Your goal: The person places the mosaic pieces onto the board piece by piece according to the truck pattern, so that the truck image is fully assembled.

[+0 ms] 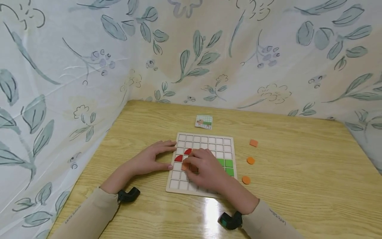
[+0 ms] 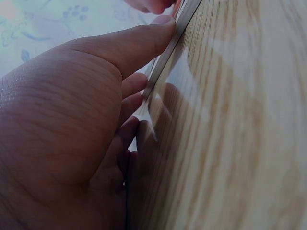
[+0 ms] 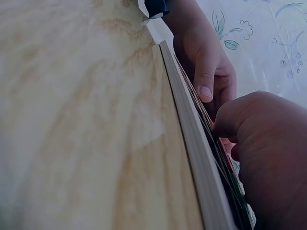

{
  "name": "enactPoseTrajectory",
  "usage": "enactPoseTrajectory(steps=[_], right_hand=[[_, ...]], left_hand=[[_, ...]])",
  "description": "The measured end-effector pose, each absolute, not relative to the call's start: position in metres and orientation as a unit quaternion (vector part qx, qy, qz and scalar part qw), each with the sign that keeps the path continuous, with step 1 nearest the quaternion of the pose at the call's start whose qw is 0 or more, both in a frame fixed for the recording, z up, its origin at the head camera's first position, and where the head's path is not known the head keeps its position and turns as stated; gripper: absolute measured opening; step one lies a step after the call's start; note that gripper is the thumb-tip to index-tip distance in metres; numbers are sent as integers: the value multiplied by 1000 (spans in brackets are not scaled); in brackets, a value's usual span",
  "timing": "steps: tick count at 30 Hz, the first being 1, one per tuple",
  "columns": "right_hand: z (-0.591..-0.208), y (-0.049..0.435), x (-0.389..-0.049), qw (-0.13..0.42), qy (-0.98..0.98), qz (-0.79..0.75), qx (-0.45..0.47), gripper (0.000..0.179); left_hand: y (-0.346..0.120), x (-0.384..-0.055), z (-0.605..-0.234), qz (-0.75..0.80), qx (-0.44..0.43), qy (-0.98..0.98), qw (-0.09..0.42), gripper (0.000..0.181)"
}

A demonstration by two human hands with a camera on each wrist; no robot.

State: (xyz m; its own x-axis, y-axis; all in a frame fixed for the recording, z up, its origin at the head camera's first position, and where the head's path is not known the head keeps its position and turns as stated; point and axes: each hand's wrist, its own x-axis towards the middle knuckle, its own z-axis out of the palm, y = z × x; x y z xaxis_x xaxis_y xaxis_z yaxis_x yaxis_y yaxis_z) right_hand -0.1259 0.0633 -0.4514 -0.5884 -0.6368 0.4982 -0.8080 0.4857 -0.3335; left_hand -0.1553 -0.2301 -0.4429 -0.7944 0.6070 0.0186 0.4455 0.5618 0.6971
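Observation:
A pale wooden grid board point(image 1: 174, 184) lies on the table, with red quarter-circle pieces point(image 1: 178, 158), green squares point(image 1: 229, 163) and a brown piece point(image 1: 194, 168) in its cells. My right hand point(image 1: 206, 167) is over the middle of the board, thumb and index finger pinching an orange square piece point(image 1: 184, 166) at a cell left of the brown one. That hand hides part of the grid. At the board's left edge, my left hand point(image 1: 149, 157) rests with fingers extended, its thumb point(image 2: 148, 40) touching the rim in the left wrist view.
To the right of the board lie an orange square point(image 1: 253, 143) and two orange discs point(image 1: 250, 160). Behind the board is a small picture card point(image 1: 204, 122) showing a coloured grid pattern. A floral cloth point(image 1: 191, 59) hangs behind the wooden table point(image 1: 298, 172).

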Motion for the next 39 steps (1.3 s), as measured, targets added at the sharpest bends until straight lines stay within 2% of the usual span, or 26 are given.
enactPoseTrajectory(steps=[16,28,34,39], right_hand=[[-446,84,-128,167,-873,260,377,26],[-431,110,-139,180,-886,264,335,28],[-433,137,-144,213,-880,271,326,28],[-435,165,-143,211,-891,269,298,29]], left_hand=[[-228,-155,-443,357,285,880,129,73],[-233,-153,-442,355,295,880,115,73],[-232,-154,-442,354,291,881,120,71],[-229,-155,-444,352,289,882,122,70]])
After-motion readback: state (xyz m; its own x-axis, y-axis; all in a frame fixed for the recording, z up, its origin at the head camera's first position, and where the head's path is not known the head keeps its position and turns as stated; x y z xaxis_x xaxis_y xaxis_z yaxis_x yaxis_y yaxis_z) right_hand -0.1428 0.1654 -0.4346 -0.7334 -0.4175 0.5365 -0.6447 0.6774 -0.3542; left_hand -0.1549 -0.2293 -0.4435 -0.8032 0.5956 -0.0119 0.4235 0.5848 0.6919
